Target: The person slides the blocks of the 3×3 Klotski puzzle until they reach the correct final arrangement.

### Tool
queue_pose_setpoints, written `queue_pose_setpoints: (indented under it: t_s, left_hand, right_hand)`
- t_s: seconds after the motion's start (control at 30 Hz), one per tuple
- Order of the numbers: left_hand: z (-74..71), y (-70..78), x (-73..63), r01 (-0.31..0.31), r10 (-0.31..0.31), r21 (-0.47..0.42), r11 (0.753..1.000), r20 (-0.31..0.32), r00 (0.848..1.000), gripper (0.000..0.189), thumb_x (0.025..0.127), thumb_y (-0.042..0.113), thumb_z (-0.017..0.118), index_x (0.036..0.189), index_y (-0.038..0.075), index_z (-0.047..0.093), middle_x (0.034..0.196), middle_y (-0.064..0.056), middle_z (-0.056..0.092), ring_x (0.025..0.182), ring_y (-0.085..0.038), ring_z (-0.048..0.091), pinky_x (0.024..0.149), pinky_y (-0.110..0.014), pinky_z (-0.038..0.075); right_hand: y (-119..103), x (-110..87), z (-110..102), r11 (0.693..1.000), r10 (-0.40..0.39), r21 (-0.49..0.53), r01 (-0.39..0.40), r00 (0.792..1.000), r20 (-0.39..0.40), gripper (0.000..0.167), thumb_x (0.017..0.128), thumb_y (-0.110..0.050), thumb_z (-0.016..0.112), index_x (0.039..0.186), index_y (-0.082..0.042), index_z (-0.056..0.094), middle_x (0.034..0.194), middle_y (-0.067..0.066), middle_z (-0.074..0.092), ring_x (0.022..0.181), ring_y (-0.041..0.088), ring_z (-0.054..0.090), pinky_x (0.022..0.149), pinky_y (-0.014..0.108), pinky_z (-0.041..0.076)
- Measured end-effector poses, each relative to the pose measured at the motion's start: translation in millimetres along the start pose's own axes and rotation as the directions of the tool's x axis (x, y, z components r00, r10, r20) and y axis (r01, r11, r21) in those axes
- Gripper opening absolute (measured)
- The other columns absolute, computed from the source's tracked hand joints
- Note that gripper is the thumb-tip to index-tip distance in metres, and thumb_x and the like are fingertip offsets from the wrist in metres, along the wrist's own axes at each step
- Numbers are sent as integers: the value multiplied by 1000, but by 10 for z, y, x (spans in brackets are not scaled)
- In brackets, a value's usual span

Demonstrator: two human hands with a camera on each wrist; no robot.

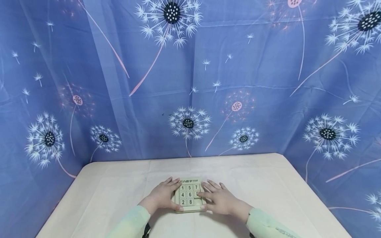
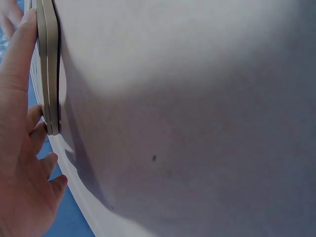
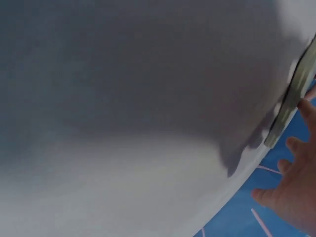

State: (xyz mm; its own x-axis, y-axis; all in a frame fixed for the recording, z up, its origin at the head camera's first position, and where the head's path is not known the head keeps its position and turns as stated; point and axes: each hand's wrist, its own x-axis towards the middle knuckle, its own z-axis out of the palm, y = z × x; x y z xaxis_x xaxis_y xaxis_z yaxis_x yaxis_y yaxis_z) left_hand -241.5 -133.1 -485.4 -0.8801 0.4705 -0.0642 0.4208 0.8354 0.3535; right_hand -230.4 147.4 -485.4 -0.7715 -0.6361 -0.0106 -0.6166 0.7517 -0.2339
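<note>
A pale green sliding number puzzle (image 1: 186, 209) lies flat on the table, its tiles reading 1, 5, 7 on top, 4, 6 and a covered tile in the middle, 2 and 8 below, with a gap at lower right. My left hand (image 1: 162, 195) holds its left side, thumb at the near corner and fingers by the far one. My right hand (image 1: 221, 199) has the index fingertip on the covered tile and the thumb at the near right corner; its other fingers spread outward. Both wrist views catch only the puzzle's side (image 2: 52, 74), beside each hand.
The table (image 1: 119, 185) has a cream cover with rounded far corners. Blue dandelion-print cloth (image 1: 154, 132) hangs behind it and along both sides. In the left wrist view a small dark speck (image 2: 154, 158) marks the cover.
</note>
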Motion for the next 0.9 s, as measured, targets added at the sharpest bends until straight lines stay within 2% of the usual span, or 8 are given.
queue_pose_setpoints:
  t_s: [0.1, 0.27, 0.37, 0.7, 0.9]
  left_hand:
    - [2, -2, 5, -4, 4, 8, 1000, -3, 1000, 104, 68, 58, 89, 151, 8, 50, 162, -11, 46, 152, -44, 37, 123, -62, 37]
    - [26, -19, 12, -7, 7, 12, 1000, -4, 1000, 105, 68, 60, 88, 151, 9, 50, 162, -10, 45, 152, -43, 37, 123, -62, 37]
    - [42, -26, 10, -10, 10, 8, 1000, -9, 1000, 105, 68, 61, 88, 151, 9, 50, 162, -10, 45, 152, -44, 37, 122, -62, 37]
    - [55, -34, 21, 9, -9, 8, 1000, -4, 1000, 106, 67, 62, 88, 151, 11, 50, 163, -8, 45, 152, -42, 37, 123, -62, 37]
    - [51, -36, 22, 7, -7, 6, 1000, -2, 1000, 106, 67, 62, 88, 152, 11, 50, 163, -8, 45, 153, -42, 36, 123, -62, 36]
  right_hand:
    - [-66, 32, -3, 1000, -19, 2, 19, 1000, -2, 58, 99, -60, 54, 145, -26, 58, 164, 13, 41, 153, 44, 35, 116, 79, 30]
    - [-222, 56, 17, 997, -74, -3, 74, 996, 42, 56, 98, -64, 52, 146, -34, 57, 165, 7, 40, 154, 40, 35, 116, 77, 33]
    - [-264, 34, 23, 997, -70, -7, 71, 996, 60, 55, 98, -65, 52, 145, -37, 58, 166, 5, 40, 154, 38, 35, 117, 75, 34]
    - [-122, -151, -28, 999, -38, 0, 39, 998, 43, 52, 98, -60, 54, 143, -34, 60, 165, 9, 41, 153, 42, 35, 117, 78, 31]
    - [-144, -120, -81, 999, -45, -1, 45, 998, 38, 53, 99, -60, 53, 144, -30, 60, 165, 11, 40, 153, 43, 34, 117, 78, 32]
